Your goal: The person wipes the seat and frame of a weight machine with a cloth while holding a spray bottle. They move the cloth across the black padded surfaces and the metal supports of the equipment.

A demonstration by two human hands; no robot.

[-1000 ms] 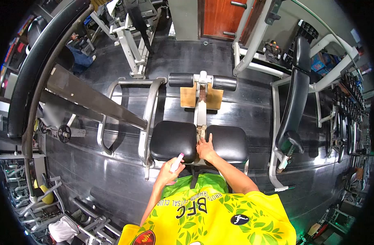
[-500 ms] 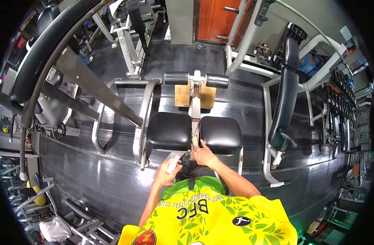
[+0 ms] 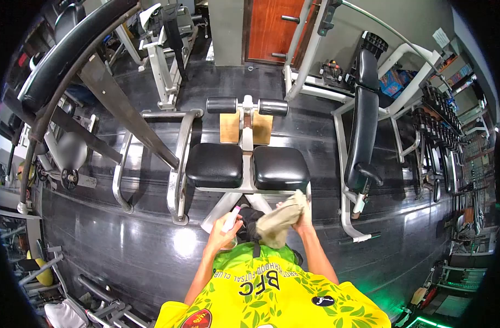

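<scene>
My left hand [image 3: 224,234] is closed around what looks like a spray bottle [image 3: 231,220], with a white head and a pink tip; its lower part is mostly hidden by the hand. A crumpled beige cloth [image 3: 280,223] hangs from my right hand [image 3: 303,217], whose fingers are partly behind it. Just ahead of both hands is a bench with two black seat pads, a left pad [image 3: 215,165] and a right pad [image 3: 281,168]. Two black foam rollers, left [image 3: 222,105] and right [image 3: 273,106], are fixed at its far end.
A grey-framed machine [image 3: 127,117] rises close on the left. To the right stands a black padded bench [image 3: 362,131], with a dumbbell rack [image 3: 438,128] beyond it. A wooden board [image 3: 229,128] is under the rollers. An orange-brown door [image 3: 269,30] is at the back.
My right hand has lifted the cloth off the gap between the pads and drawn it back to the right. The left hand keeps the bottle nearly in place. The view has shifted slightly.
</scene>
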